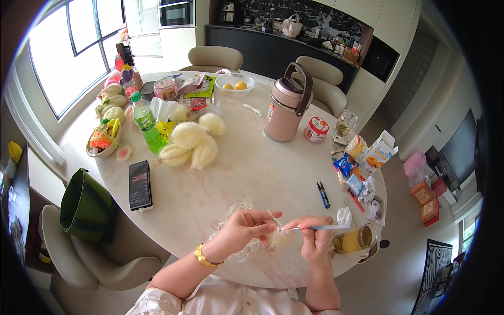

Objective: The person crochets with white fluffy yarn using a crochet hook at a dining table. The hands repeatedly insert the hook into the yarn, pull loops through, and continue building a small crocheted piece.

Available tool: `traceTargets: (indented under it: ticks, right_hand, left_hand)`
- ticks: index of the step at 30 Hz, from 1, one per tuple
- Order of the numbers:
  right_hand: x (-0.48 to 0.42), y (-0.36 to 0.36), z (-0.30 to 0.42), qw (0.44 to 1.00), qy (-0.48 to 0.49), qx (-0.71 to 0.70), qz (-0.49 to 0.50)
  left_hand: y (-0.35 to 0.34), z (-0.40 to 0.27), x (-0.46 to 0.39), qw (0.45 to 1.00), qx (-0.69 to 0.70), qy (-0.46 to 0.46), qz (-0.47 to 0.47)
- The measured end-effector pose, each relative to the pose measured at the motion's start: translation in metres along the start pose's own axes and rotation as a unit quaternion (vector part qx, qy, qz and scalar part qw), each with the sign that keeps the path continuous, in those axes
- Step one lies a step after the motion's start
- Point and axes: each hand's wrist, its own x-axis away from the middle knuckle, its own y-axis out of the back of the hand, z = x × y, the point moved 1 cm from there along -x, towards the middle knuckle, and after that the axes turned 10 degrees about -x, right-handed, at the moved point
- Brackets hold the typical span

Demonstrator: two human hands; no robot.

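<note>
Near the table's front edge, my left hand (252,228) pinches fine cream yarn (246,252), whose loose loops spread beside and below it. My right hand (315,236) grips a crochet hook (327,227) with a pale blue-grey handle; its metal tip meets the yarn at my left fingertips. A small fuzzy cream piece (280,238) hangs between the two hands, partly hidden by the fingers. Blue thread snips (323,195) lie beyond my right hand. Several fluffy cream yarn pieces (193,138) are heaped farther back on the left.
A phone (139,185) lies at left, near a green drink bottle (147,122). A pink insulated jug (286,104) stands at the back. At right are a glass mug of tea (356,239), snack packets (346,165), crumpled tissue (344,216) and a red-lidded jar (316,129).
</note>
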Motion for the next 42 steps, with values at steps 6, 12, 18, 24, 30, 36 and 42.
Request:
traceTargets:
  ticks: [6, 12, 18, 24, 30, 36, 42]
  right_hand:
    - [0.001, -0.004, -0.004, 0.995, 0.09, 0.04, 0.007]
    - [0.009, -0.019, -0.016, 0.986, 0.155, -0.001, -0.069]
    - [0.015, -0.021, -0.017, 0.947, 0.177, 0.266, -0.02]
    - [0.006, -0.021, -0.005, 0.857, 0.31, 0.408, 0.05]
    - [0.013, -0.021, -0.011, 0.987, 0.11, -0.002, -0.118]
    - [0.008, -0.022, -0.005, 0.915, -0.147, -0.3, -0.227]
    - [0.003, -0.017, -0.003, 0.927, 0.207, 0.309, -0.036]
  left_hand:
    - [0.0, 0.007, -0.001, 0.997, 0.079, -0.007, 0.018]
    - [-0.006, 0.016, -0.002, 0.973, 0.214, 0.042, 0.073]
    - [-0.015, 0.017, 0.001, 0.974, 0.22, 0.016, 0.046]
    - [-0.006, 0.028, -0.005, 0.96, 0.264, 0.065, 0.071]
    - [-0.004, 0.015, -0.002, 0.955, 0.276, 0.045, 0.103]
    - [-0.008, 0.014, -0.004, 0.975, 0.201, 0.004, 0.098]
    - [-0.021, 0.01, 0.001, 0.995, 0.093, -0.024, 0.022]
